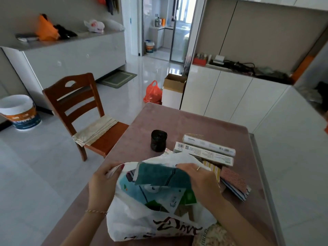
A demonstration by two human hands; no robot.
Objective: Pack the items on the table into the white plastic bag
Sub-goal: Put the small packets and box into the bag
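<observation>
Pinkish cloth covers the table (186, 121) where the white plastic bag (142, 221) sits right under my hands, its mouth held wide. My left hand (101, 185) pinches the bag's rim shut between its fingers, while my right hand (200, 180) grips a teal packet (159, 174) at the opening. Beyond my right hand lie two long boxes (209, 151); a black jar (158, 140) stands just left of them.

I see a thin, crinkled white plastic bag (142, 226) with a slight sheen, and a teal cloth (159, 174) in its mouth that looks matt and napped. The tabletop (177, 119) looks covered in soft, matt mauve fabric. Near its far edge stands a glossy dark jar (158, 140); the long boxes (204, 151) are smooth printed cardboard. The chair (79, 102) is varnished wood.
</observation>
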